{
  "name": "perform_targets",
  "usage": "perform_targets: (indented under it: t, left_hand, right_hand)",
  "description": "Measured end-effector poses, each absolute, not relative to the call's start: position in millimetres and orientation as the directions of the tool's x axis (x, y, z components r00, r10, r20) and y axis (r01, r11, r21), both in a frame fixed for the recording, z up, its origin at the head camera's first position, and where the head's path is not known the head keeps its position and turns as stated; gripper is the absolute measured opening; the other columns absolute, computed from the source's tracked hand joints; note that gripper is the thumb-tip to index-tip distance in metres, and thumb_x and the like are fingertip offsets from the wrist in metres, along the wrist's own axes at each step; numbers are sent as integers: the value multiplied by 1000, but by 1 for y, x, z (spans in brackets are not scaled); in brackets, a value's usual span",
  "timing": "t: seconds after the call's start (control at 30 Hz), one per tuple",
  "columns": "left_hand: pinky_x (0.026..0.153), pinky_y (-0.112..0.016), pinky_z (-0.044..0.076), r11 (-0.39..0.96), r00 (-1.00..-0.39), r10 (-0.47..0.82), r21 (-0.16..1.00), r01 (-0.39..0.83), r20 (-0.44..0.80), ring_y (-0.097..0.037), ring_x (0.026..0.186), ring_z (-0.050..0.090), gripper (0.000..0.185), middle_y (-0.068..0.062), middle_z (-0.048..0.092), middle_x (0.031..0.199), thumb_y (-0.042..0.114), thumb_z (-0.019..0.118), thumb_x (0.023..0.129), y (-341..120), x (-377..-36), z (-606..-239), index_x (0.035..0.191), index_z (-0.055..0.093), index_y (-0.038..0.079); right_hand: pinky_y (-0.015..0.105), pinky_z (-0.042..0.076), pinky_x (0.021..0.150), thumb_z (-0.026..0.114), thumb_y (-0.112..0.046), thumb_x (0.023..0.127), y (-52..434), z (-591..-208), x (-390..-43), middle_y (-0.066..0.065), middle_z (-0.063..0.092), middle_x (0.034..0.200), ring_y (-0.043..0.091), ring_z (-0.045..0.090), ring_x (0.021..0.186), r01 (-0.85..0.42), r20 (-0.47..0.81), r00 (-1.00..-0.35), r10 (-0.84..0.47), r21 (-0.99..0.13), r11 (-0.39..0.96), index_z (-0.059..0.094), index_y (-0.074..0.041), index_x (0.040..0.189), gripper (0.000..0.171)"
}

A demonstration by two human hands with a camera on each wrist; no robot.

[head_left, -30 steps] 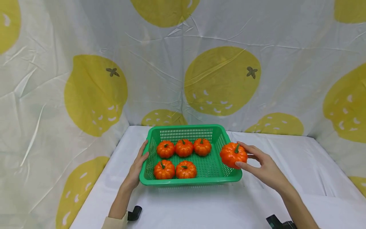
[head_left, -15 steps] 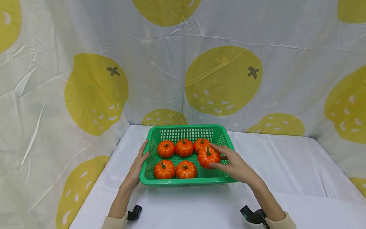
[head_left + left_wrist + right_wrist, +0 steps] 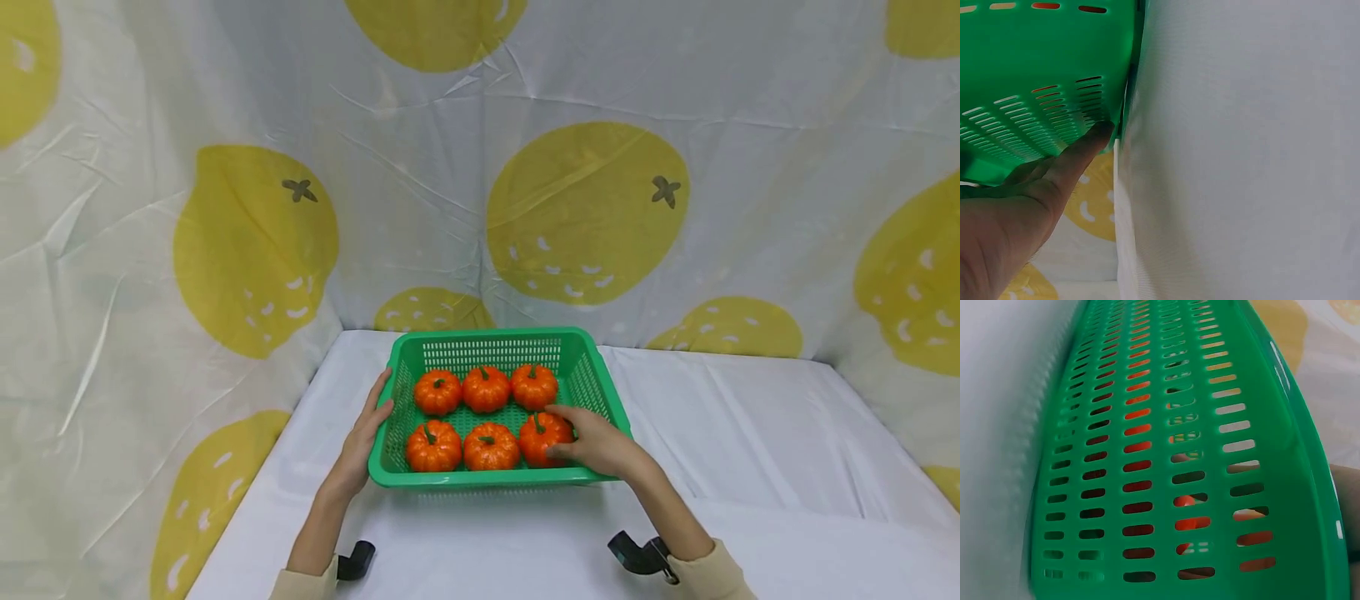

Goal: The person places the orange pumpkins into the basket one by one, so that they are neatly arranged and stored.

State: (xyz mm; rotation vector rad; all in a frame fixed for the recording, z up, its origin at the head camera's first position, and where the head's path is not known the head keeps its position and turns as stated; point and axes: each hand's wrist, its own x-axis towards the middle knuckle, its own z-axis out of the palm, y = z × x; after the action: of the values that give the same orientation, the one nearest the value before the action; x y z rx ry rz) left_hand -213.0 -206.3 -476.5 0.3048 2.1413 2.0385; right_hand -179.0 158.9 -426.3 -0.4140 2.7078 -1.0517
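A green slotted basket (image 3: 495, 336) stands on the white table and holds several small orange pumpkins in two rows. My right hand (image 3: 572, 435) reaches over the basket's right front corner and grips the front-right pumpkin (image 3: 542, 440), which sits low in the basket beside the middle front pumpkin (image 3: 491, 447). My left hand (image 3: 365, 429) lies with straight fingers against the basket's left wall. In the left wrist view, a fingertip (image 3: 1094, 134) touches the green wall (image 3: 1035, 56). The right wrist view shows the basket's side wall (image 3: 1147, 456) close up, with orange visible through the slots.
A white cloth (image 3: 750, 433) covers the table to the right of and in front of the basket. A lemon-print backdrop (image 3: 585, 208) closes off the back and the left side. Black wrist mounts (image 3: 637, 554) show near the bottom edge.
My right hand carried the pumpkin from outside the basket's right side over the rim and down into the front-right spot. The left hand stayed on the basket's left side.
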Motion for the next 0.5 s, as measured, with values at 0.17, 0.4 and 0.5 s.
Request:
perform_targets:
  t: [0.17,0.4,0.5]
  left_hand:
    - [128,-63,0,51,-966,259,998,31,17,-29,163,-4,58,1,0,176,38,30,113,-205,-212,-478,167,9,35]
    - [128,-63,0,58,-969,248,998,33,17,-29,163,-4,58,2,0,176,39,31,113,-205,-212,-477,167,10,35]
    - [128,-62,0,58,-969,248,998,28,13,-29,163,-4,58,2,0,176,40,31,113,-205,-212,-477,167,10,36]
  right_hand:
    - [63,40,113,75,-14,94,160,-429,-178,27,54,150,47,47,141,-153,-129,-938,-321,-679,718,52,2,148,61]
    - [63,39,114,72,-16,97,159,-428,-180,28,52,151,47,47,142,-137,-142,-938,-317,-687,713,49,2,150,60]
    - [62,42,112,74,-15,95,159,-429,-180,28,55,148,45,52,137,-118,-147,-941,-304,-699,705,50,1,148,60]
